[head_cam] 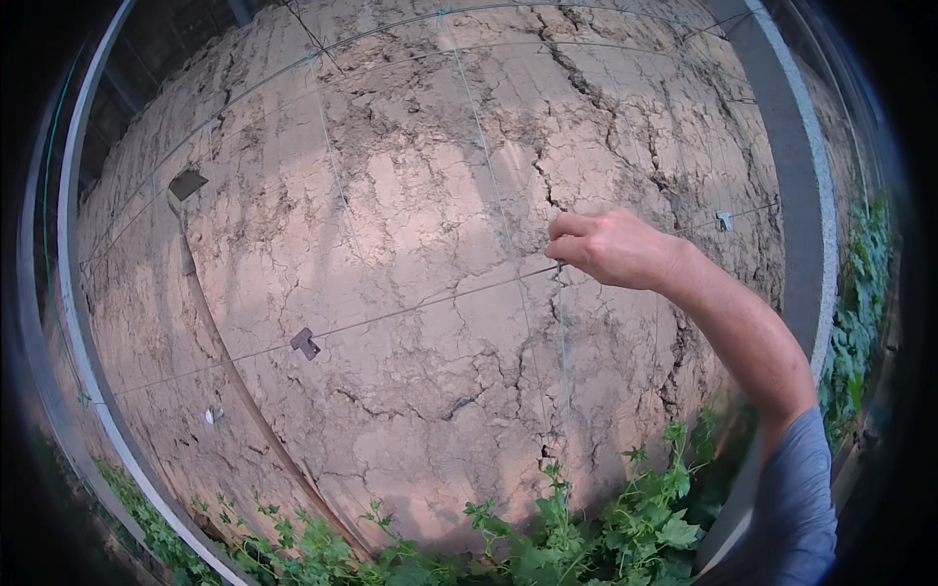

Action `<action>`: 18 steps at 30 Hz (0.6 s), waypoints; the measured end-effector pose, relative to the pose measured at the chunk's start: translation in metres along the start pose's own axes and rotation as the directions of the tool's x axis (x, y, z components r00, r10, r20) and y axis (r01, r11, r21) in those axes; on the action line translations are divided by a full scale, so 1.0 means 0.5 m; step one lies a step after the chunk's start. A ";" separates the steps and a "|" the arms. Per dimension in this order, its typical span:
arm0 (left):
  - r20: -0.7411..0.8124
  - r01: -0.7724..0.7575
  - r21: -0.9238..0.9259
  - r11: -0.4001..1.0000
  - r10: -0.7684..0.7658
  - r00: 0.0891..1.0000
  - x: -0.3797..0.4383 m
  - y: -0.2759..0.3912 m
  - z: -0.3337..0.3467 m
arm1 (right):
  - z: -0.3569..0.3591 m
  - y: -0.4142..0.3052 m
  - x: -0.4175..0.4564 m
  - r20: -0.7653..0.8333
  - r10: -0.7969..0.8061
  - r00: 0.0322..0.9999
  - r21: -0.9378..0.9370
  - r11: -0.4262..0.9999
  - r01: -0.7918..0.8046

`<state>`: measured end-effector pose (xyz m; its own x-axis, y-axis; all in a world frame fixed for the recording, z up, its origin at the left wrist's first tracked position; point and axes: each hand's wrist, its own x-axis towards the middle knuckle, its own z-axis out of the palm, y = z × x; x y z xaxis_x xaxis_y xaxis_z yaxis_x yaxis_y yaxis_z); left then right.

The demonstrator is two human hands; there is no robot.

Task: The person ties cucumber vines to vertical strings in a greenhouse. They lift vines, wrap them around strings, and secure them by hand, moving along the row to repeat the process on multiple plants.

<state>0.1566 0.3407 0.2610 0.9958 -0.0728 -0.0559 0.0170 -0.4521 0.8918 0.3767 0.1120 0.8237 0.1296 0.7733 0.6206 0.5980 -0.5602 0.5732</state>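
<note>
My right hand (615,247) reaches in from the lower right, its thumb and fingers pinched together at a thin horizontal wire (432,302) strung across a cracked earthen wall. Just under the fingertips a thin string (562,329) hangs down from the wire. What lies between the fingers is too small to tell. Left of the hand, another string (484,139) runs down from an upper wire (366,29) and crosses the lower one. A dark clip-like piece (305,343) sits on the wire at the left, and a pale one (724,220) at the right. My left hand is out of view.
A hoe (212,322) with a long wooden handle leans on the earthen wall (410,220). Leafy green vines (542,546) grow along the bottom. A pale frame bar (66,242) curves down the left side; a wide grey post (799,176) stands at the right.
</note>
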 end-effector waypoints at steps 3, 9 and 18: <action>0.151 0.107 -0.013 0.994 -0.104 0.983 0.012 0.005 -0.032 | -0.018 0.042 0.071 -0.060 0.070 0.996 0.005 0.998 -0.070; 0.198 0.022 0.017 1.000 -0.025 0.980 0.075 0.014 -0.093 | -0.057 0.164 0.279 -0.511 0.459 0.727 0.250 0.888 -0.386; 0.221 0.009 -0.016 1.000 -0.006 0.975 0.087 0.000 -0.135 | -0.120 0.243 0.505 -0.425 0.724 0.543 0.422 0.689 -0.589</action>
<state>0.2059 0.3975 0.2890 0.9513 -0.2645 -0.1585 0.0277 -0.4385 0.8983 0.4343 0.2215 1.0822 0.1672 -0.1120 0.9795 0.6697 -0.7163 -0.1962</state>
